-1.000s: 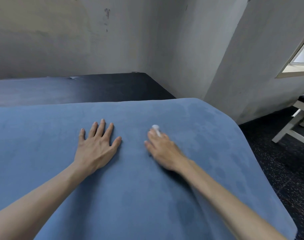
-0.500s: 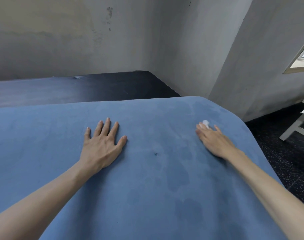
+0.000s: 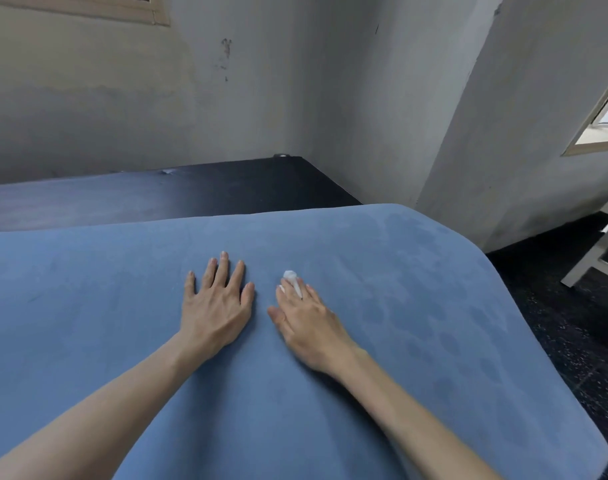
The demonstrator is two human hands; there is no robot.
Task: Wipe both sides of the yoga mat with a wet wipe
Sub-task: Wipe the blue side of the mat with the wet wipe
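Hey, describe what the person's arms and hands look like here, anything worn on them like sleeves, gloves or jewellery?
Both forearms are bare up to the frame edge, with no sleeves in view. The left hand and right hand wear no gloves, and no rings, watch or bracelet show on the visible backs and wrists. The fingernails look short and unpainted.

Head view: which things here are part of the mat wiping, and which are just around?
In the job:
blue yoga mat
white wet wipe under the right hand
left hand, flat on the mat

Just around:
dark table beyond the mat
white furniture frame at right
window
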